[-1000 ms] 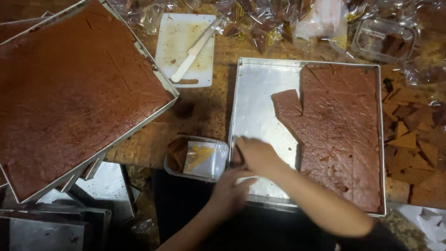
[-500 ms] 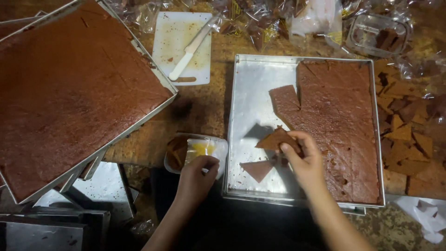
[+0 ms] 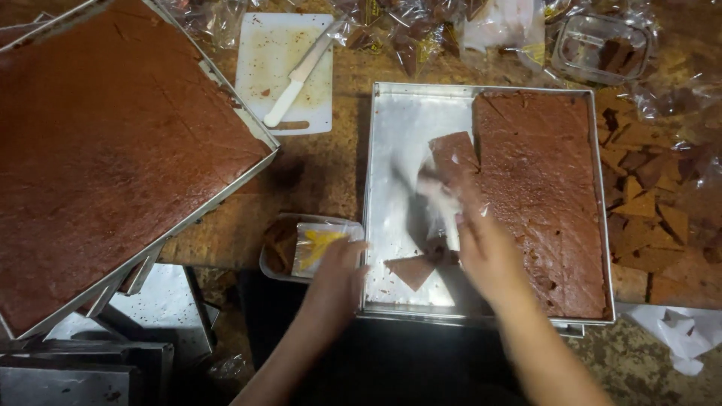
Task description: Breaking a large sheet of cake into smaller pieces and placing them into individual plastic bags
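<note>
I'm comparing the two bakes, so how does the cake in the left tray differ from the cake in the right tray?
The left tray's cake is a whole slab filling its tray; the right tray's cake is partly cut away, leaving bare metal on its left side. The left tray sits tilted across stacked trays; the right tray lies square to the table edge. Both are flat, dark brown sheet cakes in metal trays.

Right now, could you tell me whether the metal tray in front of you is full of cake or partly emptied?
Partly emptied. The metal tray shows bare metal on its left side; the brown cake slab fills only the right.
</note>
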